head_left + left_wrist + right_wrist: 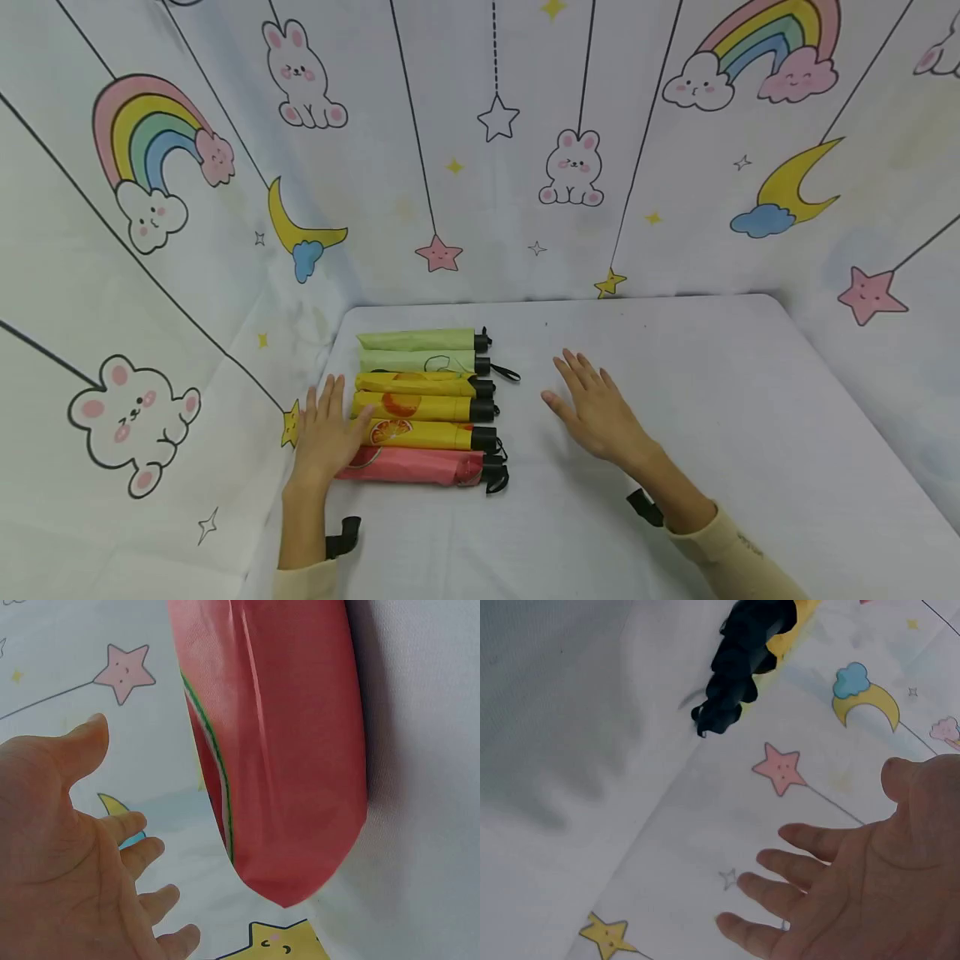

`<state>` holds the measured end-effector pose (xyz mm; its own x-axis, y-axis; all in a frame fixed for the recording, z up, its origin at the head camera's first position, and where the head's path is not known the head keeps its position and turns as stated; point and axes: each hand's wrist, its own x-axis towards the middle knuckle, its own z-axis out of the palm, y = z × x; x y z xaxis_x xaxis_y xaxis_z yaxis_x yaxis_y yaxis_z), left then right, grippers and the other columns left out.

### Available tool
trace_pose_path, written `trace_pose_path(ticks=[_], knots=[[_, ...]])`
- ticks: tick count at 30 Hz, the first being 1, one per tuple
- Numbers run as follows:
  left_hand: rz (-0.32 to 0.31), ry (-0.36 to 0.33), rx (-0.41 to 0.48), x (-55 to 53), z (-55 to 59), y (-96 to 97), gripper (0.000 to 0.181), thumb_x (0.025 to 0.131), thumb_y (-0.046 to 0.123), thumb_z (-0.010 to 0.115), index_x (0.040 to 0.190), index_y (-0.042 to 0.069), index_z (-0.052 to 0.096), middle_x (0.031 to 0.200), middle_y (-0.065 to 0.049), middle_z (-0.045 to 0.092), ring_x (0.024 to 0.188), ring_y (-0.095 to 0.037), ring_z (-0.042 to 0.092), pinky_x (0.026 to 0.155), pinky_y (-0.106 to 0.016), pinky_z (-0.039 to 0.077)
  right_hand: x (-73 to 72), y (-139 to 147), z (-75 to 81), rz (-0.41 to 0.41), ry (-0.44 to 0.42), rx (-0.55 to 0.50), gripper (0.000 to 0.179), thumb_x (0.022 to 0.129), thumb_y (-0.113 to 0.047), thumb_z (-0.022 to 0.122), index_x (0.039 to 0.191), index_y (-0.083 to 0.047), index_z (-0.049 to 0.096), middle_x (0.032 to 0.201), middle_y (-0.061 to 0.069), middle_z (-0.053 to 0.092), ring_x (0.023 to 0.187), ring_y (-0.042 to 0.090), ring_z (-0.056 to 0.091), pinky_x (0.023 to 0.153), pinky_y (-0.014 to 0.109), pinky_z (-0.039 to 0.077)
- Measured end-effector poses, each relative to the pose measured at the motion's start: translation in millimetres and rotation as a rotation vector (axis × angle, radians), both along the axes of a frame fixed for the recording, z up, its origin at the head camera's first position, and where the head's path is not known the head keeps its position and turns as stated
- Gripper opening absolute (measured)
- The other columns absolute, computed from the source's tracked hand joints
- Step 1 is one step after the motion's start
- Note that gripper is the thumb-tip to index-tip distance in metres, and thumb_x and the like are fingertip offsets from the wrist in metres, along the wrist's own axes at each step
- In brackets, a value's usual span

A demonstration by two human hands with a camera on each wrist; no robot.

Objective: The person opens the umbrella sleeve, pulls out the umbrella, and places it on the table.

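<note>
Six folded umbrellas lie side by side in a row on the left part of the tabletop (712,400), their black handles all pointing to the person's right. Nearest the person is a red umbrella (427,467); beyond it come a yellow umbrella with a cut orange slice printed on it (438,435), two more yellow umbrellas (442,407) (412,383), then two pale green umbrellas (420,361) (420,340).

Each should be fairly light, with a stiff core under soft, smooth cloth that may slide or crease if squeezed. The firm black handle, such as the red one's (492,463), looks the surest place to take hold; the cloth end would probably give under pressure. The dangling strap (497,478) could snag on a neighbour.

The left hand (322,433) is at the cloth ends, its grip wide and holding nothing; the left wrist view shows a gap between it and the red umbrella. The right hand (596,408) hangs well apart from the handles, its grip also wide, fingers extended and holding nothing.

Beige sleeves (307,581) (738,554) cover the forearms, and behind stands a printed cloth (510,192) with rabbits, stars and rainbows.
</note>
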<state>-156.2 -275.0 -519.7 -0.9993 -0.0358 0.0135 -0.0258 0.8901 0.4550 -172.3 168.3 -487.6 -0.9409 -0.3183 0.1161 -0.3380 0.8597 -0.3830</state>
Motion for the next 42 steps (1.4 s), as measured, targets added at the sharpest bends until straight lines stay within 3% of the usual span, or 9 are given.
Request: trace_pose_path(ticks=[8, 18, 27, 33, 42], knots=[[0.000, 0.031, 0.069, 12.7, 10.6, 0.7, 0.085, 0.108, 0.054, 0.045, 0.166, 0.000, 0.012, 0.172, -0.025, 0.008, 0.156, -0.054, -0.004, 0.119, -0.074, 0.004, 8.5, -13, -4.5, 0.025, 0.017, -0.027, 0.079, 0.108, -0.064, 0.035, 0.164, -0.008, 0.033, 0.172, 0.014, 0.023, 0.159, 0.036, 0.020, 0.124, 0.062, 0.019], [0.009, 0.096, 0.134, 24.5, -0.2, -7.8, 0.081, 0.109, 0.042, 0.050, 0.163, -0.007, 0.013, 0.168, -0.032, 0.014, 0.152, -0.060, 0.005, 0.121, -0.071, 0.007, 18.8, -27, -5.4, 0.021, 0.022, -0.069, 0.077, 0.108, -0.062, 0.038, 0.160, -0.007, 0.040, 0.171, 0.015, 0.026, 0.157, 0.036, 0.024, 0.123, 0.059, 0.024], [0.094, -0.038, 0.284, 37.7, 0.1, -17.4, 0.089, 0.109, 0.049, 0.048, 0.166, 0.000, 0.001, 0.169, -0.032, 0.007, 0.156, -0.053, 0.005, 0.122, -0.068, 0.010, 24.6, -32, -7.6, 0.004, -0.049, -0.108, 0.082, 0.104, -0.069, 0.040, 0.159, -0.009, 0.043, 0.170, 0.013, 0.029, 0.153, 0.037, 0.034, 0.119, 0.060, 0.033], [0.176, -0.010, 0.337, 43.9, -2.3, -21.0, 0.087, 0.108, 0.043, 0.054, 0.167, 0.002, 0.005, 0.168, -0.032, 0.017, 0.153, -0.051, 0.021, 0.121, -0.067, 0.020, 26.5, -37, -3.5, -0.009, -0.142, -0.133, 0.082, 0.101, -0.069, 0.048, 0.160, -0.012, 0.043, 0.167, 0.014, 0.034, 0.150, 0.037, 0.039, 0.116, 0.060, 0.037], [0.227, 0.008, 0.444, 49.6, -13.2, -16.2, 0.086, 0.107, 0.038, 0.057, 0.167, 0.003, 0.006, 0.169, -0.027, 0.020, 0.154, -0.046, 0.026, 0.121, -0.063, 0.025, 32.5, -53, -7.3, 0.002, -0.189, -0.168, 0.072, 0.099, -0.063, 0.059, 0.151, -0.013, 0.054, 0.157, 0.010, 0.051, 0.143, 0.034, 0.049, 0.114, 0.057, 0.042]])
